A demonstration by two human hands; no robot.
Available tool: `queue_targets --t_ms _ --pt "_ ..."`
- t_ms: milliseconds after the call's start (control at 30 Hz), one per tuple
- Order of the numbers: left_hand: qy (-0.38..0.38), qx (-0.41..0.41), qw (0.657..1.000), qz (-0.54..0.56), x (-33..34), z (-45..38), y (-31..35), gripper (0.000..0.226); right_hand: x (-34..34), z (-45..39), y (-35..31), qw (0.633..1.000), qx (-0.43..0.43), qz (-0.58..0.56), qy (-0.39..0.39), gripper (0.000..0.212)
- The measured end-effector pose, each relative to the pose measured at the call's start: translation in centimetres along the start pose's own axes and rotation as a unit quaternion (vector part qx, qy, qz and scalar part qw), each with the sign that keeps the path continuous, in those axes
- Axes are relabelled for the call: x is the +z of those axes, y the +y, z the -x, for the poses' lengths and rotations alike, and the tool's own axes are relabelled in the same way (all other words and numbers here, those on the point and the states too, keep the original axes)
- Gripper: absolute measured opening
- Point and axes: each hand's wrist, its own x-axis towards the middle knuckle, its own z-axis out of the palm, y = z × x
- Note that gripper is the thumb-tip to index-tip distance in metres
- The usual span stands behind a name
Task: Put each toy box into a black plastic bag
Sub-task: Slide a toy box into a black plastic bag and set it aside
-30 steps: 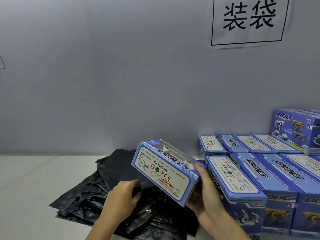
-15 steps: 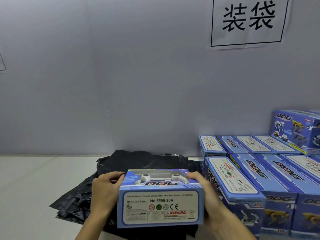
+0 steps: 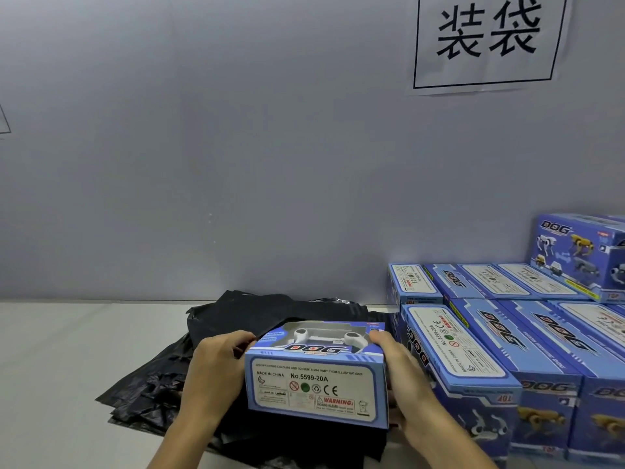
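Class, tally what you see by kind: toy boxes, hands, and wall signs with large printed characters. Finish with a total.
Toy boxes: at least 9, namely 1 held toy box plus the stack, which runs out of frame
Hands: 2, left hand and right hand
Sign: 1
Total: at least 12

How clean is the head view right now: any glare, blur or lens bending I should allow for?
Head view: lighting is soft and even, with no hard shadows on the wall; the held box is sharp enough to read its label; the black bags show only faint sheen and little detail; the wide lens bends the stacked boxes toward the right edge; both the left hand and right hand look free of motion blur.
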Motion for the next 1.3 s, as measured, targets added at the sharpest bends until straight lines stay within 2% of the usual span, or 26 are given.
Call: queue_targets --t_ms 67,167,267,433,600,800,1100,1300 --pt "-0.008 0.014 1.000 -0.014 0.0 0.0 0.1 0.005 0.2 -0.1 0.2 0.999 -0.022 -0.018 0.035 0.033" --pt "-0.019 0.022 0.999 -0.018 0.1 0.0 -0.1 0.005 0.6 -0.1 0.6 0.996 -0.045 -0.030 0.068 0.033" --pt "-0.028 0.014 0.999 -0.009 0.3 -0.2 -0.3 0.006 0.7 0.0 0.7 0.994 -0.064 -0.035 0.077 0.026" --pt "0.010 -0.001 1.000 0.002 0.5 -0.4 -0.3 0.006 0.8 0.1 0.7 0.994 -0.075 -0.037 0.073 0.023" --pt "0.037 -0.006 0.999 0.011 0.3 -0.5 -0.2 0.006 1.0 0.5 0.5 0.992 -0.084 -0.058 0.080 0.035" --pt "0.033 0.048 0.998 0.012 0.6 -0.1 0.6 0.008 1.5 0.6 0.9 0.991 -0.090 -0.061 0.081 0.058" --pt "0.002 0.101 0.995 0.003 1.2 0.3 1.5 0.018 2.0 0.7 1.4 0.992 -0.040 -0.098 0.070 0.063" --pt "-0.029 0.075 0.992 0.095 1.1 0.6 2.1 0.018 1.9 0.9 1.3 0.993 -0.030 -0.109 0.032 0.049"
